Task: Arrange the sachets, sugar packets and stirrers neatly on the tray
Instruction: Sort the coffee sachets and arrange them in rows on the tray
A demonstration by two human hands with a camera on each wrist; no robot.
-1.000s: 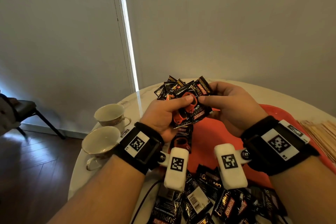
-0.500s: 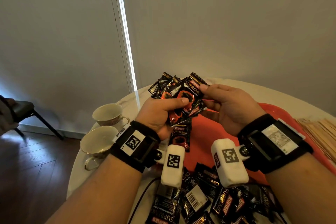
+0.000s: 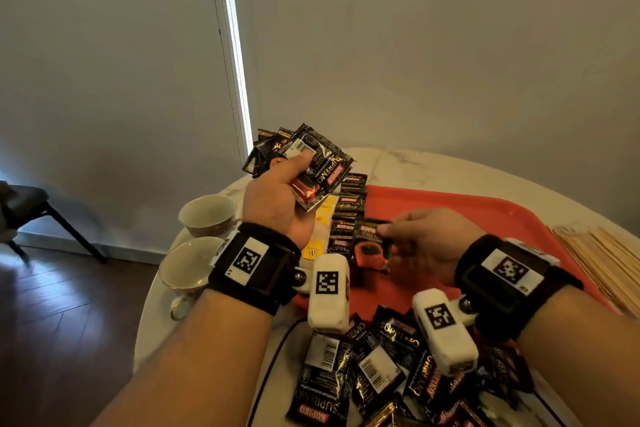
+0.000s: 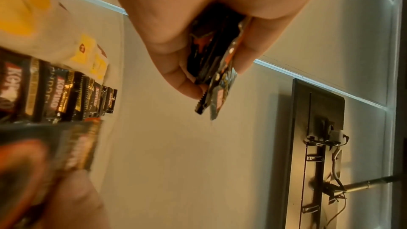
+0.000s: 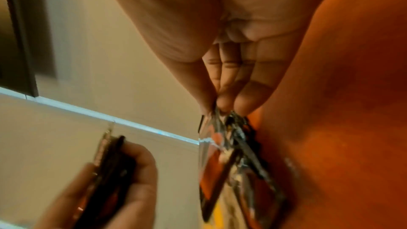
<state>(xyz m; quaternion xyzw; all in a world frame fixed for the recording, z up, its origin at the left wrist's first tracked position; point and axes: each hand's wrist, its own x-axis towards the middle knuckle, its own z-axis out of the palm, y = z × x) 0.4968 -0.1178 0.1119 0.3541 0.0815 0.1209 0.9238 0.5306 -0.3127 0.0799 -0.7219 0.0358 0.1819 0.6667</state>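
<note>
My left hand [image 3: 277, 191] is raised above the tray's left end and grips a stack of black coffee sachets [image 3: 311, 166], seen edge-on in the left wrist view as the stack of sachets [image 4: 213, 65]. Lower down, my right hand [image 3: 422, 239] pinches a single black sachet [image 3: 370, 243] by its edge just above the red tray [image 3: 485, 215]; the same sachet [image 5: 222, 159] hangs from my fingers in the right wrist view. A row of overlapped sachets [image 3: 349, 208] lies along the tray's left side, beside yellow-and-white sugar packets [image 3: 320, 229].
Loose sachets [image 3: 381, 374] are heaped at the table's near edge under my wrists. Wooden stirrers [image 3: 602, 256] lie at the right of the tray. Two teacups [image 3: 207, 215] [image 3: 187, 267] stand at the table's left edge. A dark chair [image 3: 27, 208] stands on the floor.
My hands have parted. The right hand took one sachet from the stack and lowered it to the tray by the row. The left hand lifted the stack up and to the left.
</note>
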